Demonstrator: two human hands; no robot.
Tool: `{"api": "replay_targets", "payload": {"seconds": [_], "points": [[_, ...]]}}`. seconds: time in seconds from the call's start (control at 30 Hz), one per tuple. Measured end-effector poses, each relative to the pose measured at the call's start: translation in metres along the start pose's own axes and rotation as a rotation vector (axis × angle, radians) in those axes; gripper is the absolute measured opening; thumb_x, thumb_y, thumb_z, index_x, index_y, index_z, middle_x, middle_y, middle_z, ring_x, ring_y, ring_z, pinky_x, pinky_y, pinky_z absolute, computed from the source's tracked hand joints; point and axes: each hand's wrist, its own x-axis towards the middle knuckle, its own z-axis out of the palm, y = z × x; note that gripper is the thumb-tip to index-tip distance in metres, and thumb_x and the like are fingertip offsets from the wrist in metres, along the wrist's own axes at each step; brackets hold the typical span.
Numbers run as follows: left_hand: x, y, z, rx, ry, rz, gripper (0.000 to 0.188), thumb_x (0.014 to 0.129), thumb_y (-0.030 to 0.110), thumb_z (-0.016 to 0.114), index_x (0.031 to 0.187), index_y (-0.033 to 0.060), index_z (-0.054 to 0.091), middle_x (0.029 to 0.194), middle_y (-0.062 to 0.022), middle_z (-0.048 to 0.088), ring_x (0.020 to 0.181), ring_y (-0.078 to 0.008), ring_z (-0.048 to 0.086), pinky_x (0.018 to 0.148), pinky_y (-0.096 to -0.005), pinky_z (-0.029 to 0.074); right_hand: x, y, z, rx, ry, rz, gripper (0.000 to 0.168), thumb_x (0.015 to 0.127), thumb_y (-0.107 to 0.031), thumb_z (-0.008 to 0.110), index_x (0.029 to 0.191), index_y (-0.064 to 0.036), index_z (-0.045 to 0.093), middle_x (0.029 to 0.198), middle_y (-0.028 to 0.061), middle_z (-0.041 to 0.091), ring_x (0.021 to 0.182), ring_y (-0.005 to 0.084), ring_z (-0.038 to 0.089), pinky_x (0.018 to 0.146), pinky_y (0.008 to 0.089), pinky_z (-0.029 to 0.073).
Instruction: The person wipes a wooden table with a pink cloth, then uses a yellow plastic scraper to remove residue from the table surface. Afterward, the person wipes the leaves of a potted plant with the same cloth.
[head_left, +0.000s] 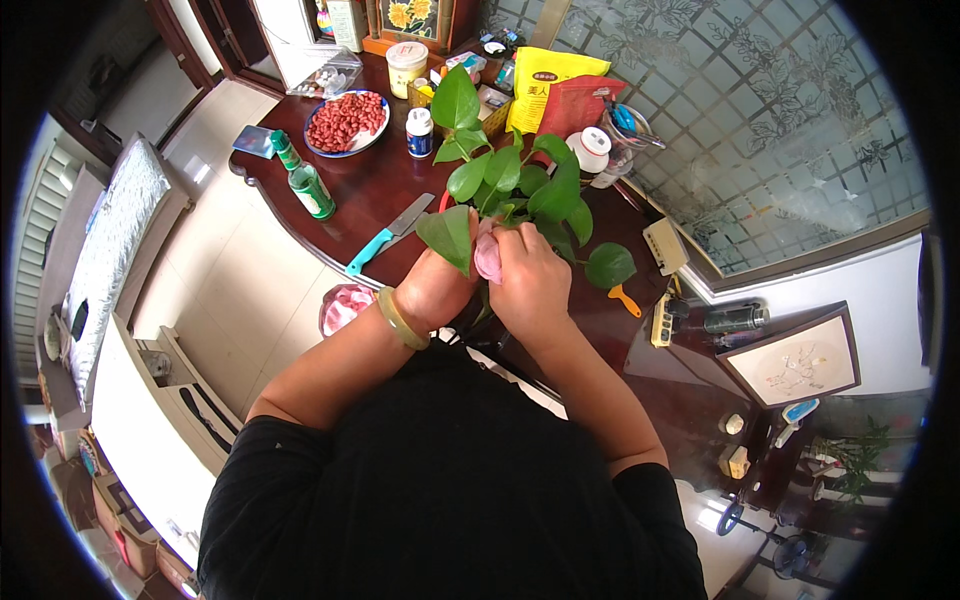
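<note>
A potted pothos with broad green leaves (500, 169) stands before me on a dark, glossy wooden table (367, 180). Only a bit of its red pot (444, 201) shows. My right hand (531, 281) is closed around a crumpled pink cloth (488, 256) at the near side of the plant. Close beside it is my left hand (439, 289), with a pale bangle (401, 319) on the wrist. One large leaf (448, 238) covers most of the left fingers, so their grip is hidden.
A knife with a turquoise handle (370, 252) lies left of the plant. Beyond it stand a green glass bottle (310, 191), a plate of red peanuts (366, 140) and a white-capped bottle (419, 133). Yellow and red pouches (551, 94) stand at the back. An orange scraper-like tool (625, 301) lies right.
</note>
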Motion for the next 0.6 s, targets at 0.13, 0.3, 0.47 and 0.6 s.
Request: {"api": "replay_targets", "payload": {"seconds": [0.13,0.3,0.47,0.6], "points": [[-0.002,0.004,0.007,-0.026,-0.029,-0.036,0.041,0.1,0.038,0.037,0.126,0.0063,0.041,0.123,-0.0089,0.049,0.112,-0.0184,0.047,0.1,-0.0351,0.035,-0.003,-0.005,-0.003,0.059,0.001,-0.021,0.032,0.066,-0.003,0.065,0.097,-0.003,0.058,0.086,0.0105,0.055,0.077,0.0281,0.06,0.061,0.0362,0.051],[-0.008,0.014,0.02,-0.061,-0.016,-0.143,0.063,0.098,0.048,0.038,0.142,0.0031,0.027,0.135,-0.0185,0.044,0.122,-0.0261,0.046,0.106,-0.04,0.035,-0.008,-0.01,-0.003,0.109,0.043,-0.037,0.029,0.069,-0.005,0.067,0.096,-0.004,0.059,0.088,0.01,0.059,0.073,0.0292,0.062,0.058,0.0364,0.049],[-0.008,0.016,0.023,-0.102,0.035,-0.174,0.074,0.094,0.052,0.044,0.142,0.0002,0.022,0.135,-0.0234,0.043,0.121,-0.0305,0.047,0.105,-0.0425,0.037,-0.011,-0.011,-0.003,0.163,0.025,-0.022,0.027,0.069,-0.004,0.067,0.095,-0.004,0.059,0.086,0.0095,0.059,0.073,0.0295,0.062,0.059,0.0362,0.049],[-0.008,0.016,0.02,-0.103,0.076,-0.186,0.077,0.093,0.053,0.046,0.141,-0.0008,0.021,0.134,-0.0248,0.043,0.122,-0.0312,0.047,0.105,-0.0431,0.037,-0.01,-0.011,-0.011,0.331,-0.007,0.001,0.028,0.069,-0.002,0.068,0.095,-0.005,0.06,0.085,0.0097,0.059,0.074,0.0307,0.062,0.061,0.0367,0.05]]}}
